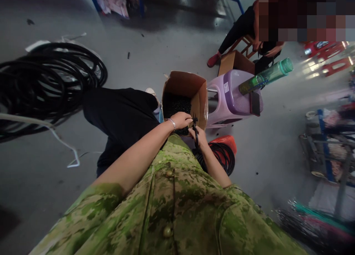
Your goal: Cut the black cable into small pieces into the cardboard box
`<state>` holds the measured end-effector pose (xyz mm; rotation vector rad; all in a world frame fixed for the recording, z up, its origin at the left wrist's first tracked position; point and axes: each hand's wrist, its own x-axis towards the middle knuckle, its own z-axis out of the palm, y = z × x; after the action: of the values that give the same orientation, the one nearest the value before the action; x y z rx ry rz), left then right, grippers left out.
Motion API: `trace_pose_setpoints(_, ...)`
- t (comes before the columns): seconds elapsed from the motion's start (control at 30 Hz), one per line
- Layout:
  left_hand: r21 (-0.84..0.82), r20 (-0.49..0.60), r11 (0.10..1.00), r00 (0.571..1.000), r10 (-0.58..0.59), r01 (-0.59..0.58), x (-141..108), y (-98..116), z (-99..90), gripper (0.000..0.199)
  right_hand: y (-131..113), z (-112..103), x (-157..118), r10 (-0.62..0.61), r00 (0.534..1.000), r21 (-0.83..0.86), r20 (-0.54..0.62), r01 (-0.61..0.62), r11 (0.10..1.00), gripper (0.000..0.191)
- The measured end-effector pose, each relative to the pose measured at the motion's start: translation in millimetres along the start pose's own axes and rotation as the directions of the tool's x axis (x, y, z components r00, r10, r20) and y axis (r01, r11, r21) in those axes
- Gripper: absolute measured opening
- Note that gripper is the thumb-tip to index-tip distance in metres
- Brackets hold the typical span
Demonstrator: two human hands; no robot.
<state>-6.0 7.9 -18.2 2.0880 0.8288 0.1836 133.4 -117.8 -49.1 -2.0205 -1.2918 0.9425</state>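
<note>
My left hand (pixel 181 119), with a bracelet at the wrist, is over the near part of an open cardboard box (pixel 199 99). Its fingertips are pinched together at a small black piece (pixel 194 119), whose exact shape is too small to make out. Close beside it, my right hand (pixel 200 136) is closed around a slim black tool (pixel 196 135) that looks like scissors, its upper end meeting the black piece. Many small black pieces (pixel 177 104) lie in the bottom of the box.
A purple plastic stool (pixel 230 99) stands right of the box, bearing a green bottle (pixel 273 75) and a dark flat object. Black hose coils lie at left (pixel 55 63) and beside my right forearm (pixel 226 157), near an orange-red bag (pixel 231 142). Another person sits at upper right.
</note>
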Motion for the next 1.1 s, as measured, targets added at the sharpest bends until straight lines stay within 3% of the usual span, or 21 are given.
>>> trace_pose_setpoints(0.73, -0.049, -0.086, 0.971, 0.967, -0.238, 0.235, 2, 1, 0.3, 0.030, 7, 14, 4, -0.005, 0.992, -0.053, -0.122, -0.001, 0.999, 0.051)
trace_pose_setpoints(0.9, 0.023, -0.127, 0.979, 0.972, -0.198, 0.202, 0, 3, 0.1, 0.025, 7, 14, 3, 0.000, 0.994, -0.027, -0.106, -0.002, 1.000, 0.050)
trace_pose_setpoints(1.1, 0.068, -0.080, 0.976, 0.977, -0.200, 0.205, 0, 4, -1.7, 0.028, 7, 15, -2, 0.053, 0.998, 0.049, -0.046, -0.050, 0.998, 0.047)
